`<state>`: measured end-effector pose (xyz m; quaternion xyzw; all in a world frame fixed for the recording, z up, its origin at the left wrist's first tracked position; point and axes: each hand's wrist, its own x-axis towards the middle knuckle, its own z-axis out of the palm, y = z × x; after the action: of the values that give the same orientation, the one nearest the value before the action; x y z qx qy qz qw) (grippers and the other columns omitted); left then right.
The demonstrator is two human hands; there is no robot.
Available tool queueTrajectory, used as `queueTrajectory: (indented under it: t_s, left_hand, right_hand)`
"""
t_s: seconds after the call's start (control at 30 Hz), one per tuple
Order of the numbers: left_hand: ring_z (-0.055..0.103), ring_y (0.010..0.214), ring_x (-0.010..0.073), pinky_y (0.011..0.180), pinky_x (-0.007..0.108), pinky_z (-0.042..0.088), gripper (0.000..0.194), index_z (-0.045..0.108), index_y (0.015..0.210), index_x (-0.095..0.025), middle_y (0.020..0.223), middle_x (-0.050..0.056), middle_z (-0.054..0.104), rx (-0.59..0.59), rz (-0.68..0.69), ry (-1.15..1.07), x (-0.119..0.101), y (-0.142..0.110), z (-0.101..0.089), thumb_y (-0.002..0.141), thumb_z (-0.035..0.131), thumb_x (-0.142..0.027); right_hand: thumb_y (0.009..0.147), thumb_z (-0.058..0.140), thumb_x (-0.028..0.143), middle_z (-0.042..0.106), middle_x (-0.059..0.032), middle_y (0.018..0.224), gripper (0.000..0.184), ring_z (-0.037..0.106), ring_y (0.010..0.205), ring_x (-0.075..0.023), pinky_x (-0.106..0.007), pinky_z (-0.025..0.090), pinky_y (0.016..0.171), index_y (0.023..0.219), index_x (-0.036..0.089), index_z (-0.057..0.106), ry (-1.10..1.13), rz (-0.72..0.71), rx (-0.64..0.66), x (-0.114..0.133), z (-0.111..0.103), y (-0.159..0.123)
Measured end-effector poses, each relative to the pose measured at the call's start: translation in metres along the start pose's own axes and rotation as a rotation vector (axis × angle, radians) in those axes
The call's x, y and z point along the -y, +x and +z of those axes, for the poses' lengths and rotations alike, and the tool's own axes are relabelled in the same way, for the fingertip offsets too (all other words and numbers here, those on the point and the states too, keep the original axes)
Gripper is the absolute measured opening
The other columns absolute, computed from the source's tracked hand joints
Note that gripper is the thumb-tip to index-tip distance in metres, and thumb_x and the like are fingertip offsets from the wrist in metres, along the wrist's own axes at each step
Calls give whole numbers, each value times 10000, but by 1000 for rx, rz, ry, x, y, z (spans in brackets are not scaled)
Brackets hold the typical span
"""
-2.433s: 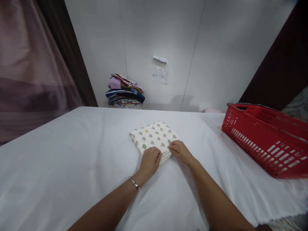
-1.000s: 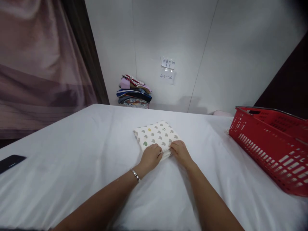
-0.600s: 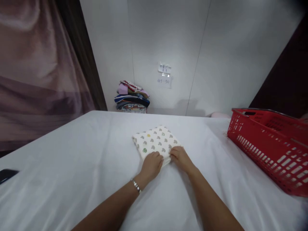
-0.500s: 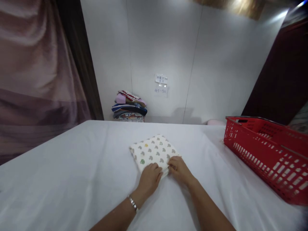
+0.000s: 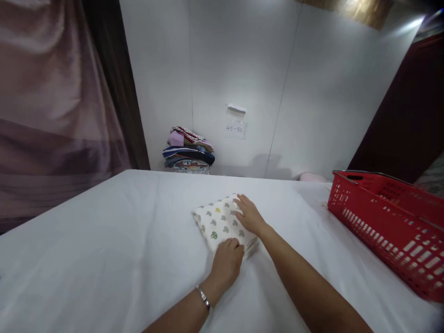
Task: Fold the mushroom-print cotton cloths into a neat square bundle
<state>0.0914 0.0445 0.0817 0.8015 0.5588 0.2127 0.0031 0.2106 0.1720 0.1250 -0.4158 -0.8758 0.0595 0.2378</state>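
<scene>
A folded white cloth (image 5: 219,221) printed with grey mushrooms, plus a green and a yellow one, lies in the middle of the white-covered table (image 5: 100,240). Its layers show along the near right edge. My left hand (image 5: 228,260), with a silver band at the wrist, has its fingers curled over the near edge; the fingertips' grip underneath is hidden. Across the cloth's right side lies my right hand (image 5: 251,217), its fingers stretched out and apart on the top layer.
A red perforated plastic basket (image 5: 385,222) stands on the right side of the table. Behind the far edge is a stack of folded clothes (image 5: 189,155), against a pale wall with a paper label (image 5: 235,130). A pinkish curtain (image 5: 52,101) hangs at the left.
My right hand has left the near right corner, moved away from me onto the cloth's top and spread its fingers. My left hand stays at the near edge.
</scene>
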Motion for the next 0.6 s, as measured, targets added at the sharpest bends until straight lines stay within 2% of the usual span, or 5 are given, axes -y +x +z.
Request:
queueTrajectory:
  t_s: [0.13,0.27,0.37,0.5,0.6]
  left_hand:
    - [488,795,178,693,313,369,162,569,785,-181,858,30,564,32,-22,-12,-2,-2,0,867,433,-146]
    - [500,819,178,713,311,383,112,574,792,-185,884,30,572,9,-29,-102,-6,-5,-4,854,482,-203]
    - [524,814,169,726,307,402,220,589,750,-192,850,27,588,-5,-31,-187,2,5,-16,888,448,-290]
    - [484,1103,231,958,402,331,253,603,1045,-220,1145,68,590,-165,-89,-50,46,41,-34,892,436,-331]
    - [352,1272,304,1036,473,243,431,529,1210,-162,1334,140,475,-124,-386,90,89,60,-30,867,446,-409]
  right_hand:
    - [916,297,434,193,-106,1503,577,103,1386,-245,-460,117,1082,1406,129,306,-167,195,292,-17,26,8]
    - [924,224,472,149,-74,1515,609,72,1390,-222,-430,82,1092,1429,134,254,-215,201,324,-27,38,3]
    - [924,209,481,127,-66,1519,620,54,1393,-216,-419,70,1095,1437,134,235,-229,211,346,-27,38,3]
    - [928,200,477,101,-60,1523,612,35,1395,-212,-423,65,1093,1442,145,220,-252,219,356,-25,39,5]
    - [927,198,477,102,-59,1522,607,39,1395,-213,-424,67,1092,1442,156,223,-245,213,357,-27,40,3]
